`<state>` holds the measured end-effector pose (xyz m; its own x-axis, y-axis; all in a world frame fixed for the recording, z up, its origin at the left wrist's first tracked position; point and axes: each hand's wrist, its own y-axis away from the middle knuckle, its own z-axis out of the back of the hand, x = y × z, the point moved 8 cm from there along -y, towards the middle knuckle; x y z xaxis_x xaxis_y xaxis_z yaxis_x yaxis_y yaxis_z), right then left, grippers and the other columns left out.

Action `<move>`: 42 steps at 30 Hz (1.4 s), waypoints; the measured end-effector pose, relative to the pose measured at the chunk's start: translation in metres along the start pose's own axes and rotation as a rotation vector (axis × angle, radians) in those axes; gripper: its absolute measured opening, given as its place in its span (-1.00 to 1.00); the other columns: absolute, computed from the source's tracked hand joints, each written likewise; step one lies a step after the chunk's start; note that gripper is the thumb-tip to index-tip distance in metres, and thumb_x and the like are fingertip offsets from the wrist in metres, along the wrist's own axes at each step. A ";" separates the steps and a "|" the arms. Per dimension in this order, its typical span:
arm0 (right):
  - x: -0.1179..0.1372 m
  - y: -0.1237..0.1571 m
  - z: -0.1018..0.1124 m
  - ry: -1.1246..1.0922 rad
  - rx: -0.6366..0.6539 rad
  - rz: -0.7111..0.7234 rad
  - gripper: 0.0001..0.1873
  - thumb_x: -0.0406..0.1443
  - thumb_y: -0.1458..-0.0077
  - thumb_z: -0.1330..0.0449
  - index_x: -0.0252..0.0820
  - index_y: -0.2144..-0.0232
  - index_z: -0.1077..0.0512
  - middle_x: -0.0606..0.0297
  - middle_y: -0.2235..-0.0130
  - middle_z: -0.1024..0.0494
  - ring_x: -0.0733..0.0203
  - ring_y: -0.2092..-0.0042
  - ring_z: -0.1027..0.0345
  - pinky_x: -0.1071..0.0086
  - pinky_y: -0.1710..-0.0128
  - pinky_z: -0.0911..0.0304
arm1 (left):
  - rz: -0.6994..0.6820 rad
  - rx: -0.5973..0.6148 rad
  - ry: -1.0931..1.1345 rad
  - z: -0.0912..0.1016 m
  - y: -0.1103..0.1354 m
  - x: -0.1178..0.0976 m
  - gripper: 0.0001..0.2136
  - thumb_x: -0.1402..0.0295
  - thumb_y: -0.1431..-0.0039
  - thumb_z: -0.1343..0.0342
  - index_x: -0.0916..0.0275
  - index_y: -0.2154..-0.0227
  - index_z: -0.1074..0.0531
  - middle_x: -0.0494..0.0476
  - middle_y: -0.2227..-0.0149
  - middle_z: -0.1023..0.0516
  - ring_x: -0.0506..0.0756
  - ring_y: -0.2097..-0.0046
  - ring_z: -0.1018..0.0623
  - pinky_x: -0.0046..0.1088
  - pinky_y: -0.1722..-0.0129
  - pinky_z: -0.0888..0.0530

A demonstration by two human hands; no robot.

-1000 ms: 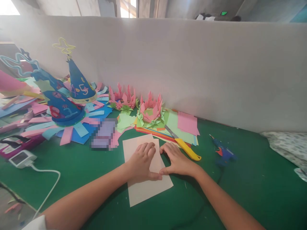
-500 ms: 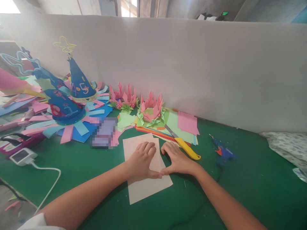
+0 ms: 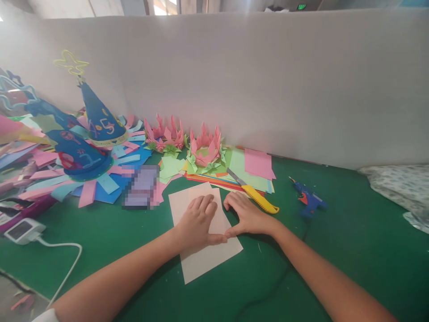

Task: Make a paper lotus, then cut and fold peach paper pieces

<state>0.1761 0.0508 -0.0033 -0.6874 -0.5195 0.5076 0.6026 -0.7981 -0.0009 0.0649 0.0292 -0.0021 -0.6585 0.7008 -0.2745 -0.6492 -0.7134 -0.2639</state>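
Note:
A pale pinkish-white sheet of paper [image 3: 204, 268] lies tilted on the green table; a step in its top edge suggests a fold or a second layer. My left hand [image 3: 199, 221] rests on it palm down, fingers bent a little and thumb stretched to the right. At the paper's right edge is my right hand [image 3: 250, 214], its fingers curved and its thumb apart from them. The two thumb tips meet over the paper's right side. Just beyond my right hand lies a yellow utility knife [image 3: 259, 199] with its blade out.
Colored paper sheets [image 3: 258, 163] and pink-and-green paper lotuses [image 3: 206, 145] sit behind the hands. Decorated blue cone hats [image 3: 102, 118] stand at the left, near a pixelated phone-like object [image 3: 141, 187] and a white device with a cable [image 3: 25, 231]. A blue glue gun [image 3: 310, 201] lies right.
The camera view has shifted slightly, moving the background left in the picture. Both hands keep nearly the same pose on the paper, thumbs still touching.

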 end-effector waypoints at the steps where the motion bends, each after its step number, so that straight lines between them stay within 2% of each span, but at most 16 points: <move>1: 0.000 0.000 0.000 0.000 -0.002 0.003 -0.36 0.19 0.30 -0.28 -0.11 0.37 -0.17 0.32 0.27 -0.24 0.13 0.21 -0.11 0.29 0.21 -0.11 | -0.002 0.000 -0.006 0.000 0.000 0.000 -0.27 -0.29 0.08 0.07 0.32 0.13 -0.30 0.41 -0.06 -0.30 0.35 -0.04 -0.31 -0.01 -0.03 -0.27; 3: 0.001 0.000 0.000 0.000 -0.009 0.007 -0.36 0.18 0.30 -0.29 -0.11 0.37 -0.18 0.32 0.27 -0.25 0.12 0.20 -0.13 0.29 0.20 -0.12 | -0.015 0.007 -0.014 0.000 0.001 0.000 -0.27 -0.29 0.07 0.10 0.32 0.12 -0.31 0.41 -0.07 -0.30 0.34 -0.04 -0.30 -0.02 -0.04 -0.27; 5: 0.001 0.000 -0.001 0.001 -0.029 0.007 -0.43 0.14 0.21 -0.27 -0.12 0.37 -0.20 0.31 0.27 -0.28 0.13 0.20 -0.15 0.29 0.20 -0.13 | -0.045 0.040 -0.021 0.001 0.001 0.001 -0.31 -0.25 -0.01 0.13 0.31 0.10 -0.31 0.40 -0.09 -0.29 0.34 -0.06 -0.30 -0.03 -0.04 -0.27; 9: 0.003 0.001 0.008 0.047 -0.192 0.027 -0.79 -0.14 -0.15 -0.10 -0.13 0.37 -0.23 0.28 0.31 -0.35 0.15 0.23 -0.21 0.28 0.20 -0.15 | -0.108 0.136 -0.033 0.004 0.004 0.006 -0.48 -0.04 -0.23 0.22 0.28 -0.01 -0.27 0.36 -0.17 -0.21 0.32 -0.13 -0.24 -0.06 -0.07 -0.25; 12: 0.003 0.007 0.031 0.153 -0.393 0.025 -0.91 -0.30 -0.22 0.01 -0.14 0.34 -0.26 0.22 0.29 -0.41 0.11 0.21 -0.25 0.24 0.18 -0.17 | -0.135 0.162 -0.024 0.006 0.008 0.010 -0.40 -0.12 -0.17 0.21 0.27 -0.05 -0.24 0.36 -0.18 -0.19 0.37 -0.17 -0.18 0.00 -0.09 -0.22; 15: -0.008 0.015 0.051 0.305 -0.512 -0.073 -0.87 -0.30 -0.20 0.01 -0.15 0.21 -0.29 0.13 0.19 -0.42 0.03 0.14 -0.28 0.20 0.17 -0.20 | -0.146 0.154 -0.028 0.006 0.011 0.012 -0.32 -0.20 -0.08 0.18 0.26 -0.06 -0.25 0.37 -0.12 -0.24 0.44 -0.19 -0.12 0.12 -0.12 -0.14; 19: -0.030 0.029 0.053 0.495 -0.543 -0.194 -0.77 -0.24 -0.20 0.02 -0.18 0.12 -0.28 0.06 0.16 -0.41 -0.04 0.14 -0.29 0.16 0.18 -0.21 | -0.114 0.106 -0.028 0.009 0.009 0.015 -0.36 -0.19 -0.08 0.15 0.15 -0.08 -0.25 0.33 -0.08 -0.26 0.49 -0.20 -0.09 0.25 -0.08 -0.08; 22: -0.043 0.038 0.043 0.533 -0.563 -0.236 -0.73 -0.23 -0.22 0.06 -0.20 0.08 -0.26 0.05 0.18 -0.44 -0.02 0.19 -0.32 0.18 0.24 -0.22 | -0.152 0.105 0.009 0.010 0.003 0.010 -0.55 0.05 -0.27 0.19 0.08 -0.15 -0.17 0.24 -0.20 -0.17 0.41 -0.27 -0.01 0.20 -0.14 -0.04; 25: -0.049 0.039 0.036 0.524 -0.558 -0.234 -0.73 -0.28 -0.22 0.09 -0.19 0.07 -0.26 0.07 0.21 -0.47 -0.01 0.22 -0.34 0.19 0.27 -0.24 | -0.281 0.142 0.051 0.009 0.000 -0.004 -0.64 0.30 -0.33 0.24 0.07 -0.14 -0.18 0.11 -0.22 -0.17 0.29 -0.30 0.03 0.06 -0.22 0.03; 28: -0.049 0.037 0.036 0.496 -0.565 -0.231 -0.73 -0.31 -0.20 0.08 -0.19 0.07 -0.27 0.08 0.21 -0.48 -0.02 0.22 -0.36 0.19 0.27 -0.26 | -0.308 0.139 0.044 0.009 -0.002 -0.010 -0.70 0.35 -0.32 0.23 0.14 -0.03 -0.28 0.13 -0.10 -0.33 0.22 -0.27 -0.09 -0.03 -0.25 0.03; 32: -0.041 0.039 0.041 0.417 -0.620 -0.228 -0.67 -0.30 -0.20 0.04 -0.22 -0.01 -0.21 0.05 0.12 -0.47 -0.01 0.15 -0.37 0.19 0.22 -0.31 | -0.222 0.097 0.005 0.014 -0.006 0.001 -0.78 0.33 -0.29 0.18 0.24 0.18 -0.35 0.20 0.07 -0.40 0.18 -0.15 -0.26 -0.08 -0.23 -0.05; 34: -0.033 0.040 0.041 0.371 -0.617 -0.179 -0.61 -0.31 -0.19 0.04 -0.21 -0.07 -0.18 0.05 0.08 -0.44 0.01 0.09 -0.36 0.21 0.20 -0.33 | -0.164 0.061 0.009 0.017 -0.007 0.014 -0.79 0.35 -0.30 0.20 0.25 0.23 -0.34 0.22 0.10 -0.39 0.18 -0.10 -0.30 -0.07 -0.20 -0.11; 37: -0.018 0.039 0.035 0.308 -0.533 -0.027 -0.59 -0.36 -0.15 0.03 -0.14 -0.07 -0.23 0.11 0.06 -0.43 0.07 0.07 -0.35 0.25 0.15 -0.33 | -0.102 0.014 0.044 0.021 -0.009 0.034 -0.79 0.39 -0.31 0.24 0.24 0.22 -0.31 0.24 0.09 -0.37 0.18 -0.08 -0.31 -0.10 -0.13 -0.21; 39: -0.010 0.040 0.030 0.277 -0.460 0.079 -0.59 -0.40 -0.09 0.02 -0.10 0.00 -0.31 0.16 0.08 -0.44 0.12 0.10 -0.37 0.28 0.16 -0.33 | -0.115 -0.008 0.070 0.023 -0.010 0.039 -0.79 0.38 -0.32 0.25 0.24 0.19 -0.29 0.25 0.03 -0.34 0.18 -0.11 -0.28 -0.16 -0.10 -0.25; 42: -0.007 0.043 0.028 0.249 -0.407 0.162 -0.58 -0.45 -0.01 0.00 -0.10 0.07 -0.37 0.20 0.13 -0.46 0.17 0.18 -0.38 0.31 0.22 -0.32 | -0.098 -0.027 0.073 0.030 -0.008 0.043 -0.79 0.36 -0.33 0.24 0.22 0.17 -0.29 0.24 -0.01 -0.33 0.17 -0.11 -0.29 -0.14 -0.10 -0.24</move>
<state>0.2183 0.0284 0.0171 -0.7041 -0.6640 0.2519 0.5365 -0.7297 -0.4238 0.0305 0.0653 0.0162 -0.5624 0.7654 -0.3127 -0.6976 -0.6423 -0.3175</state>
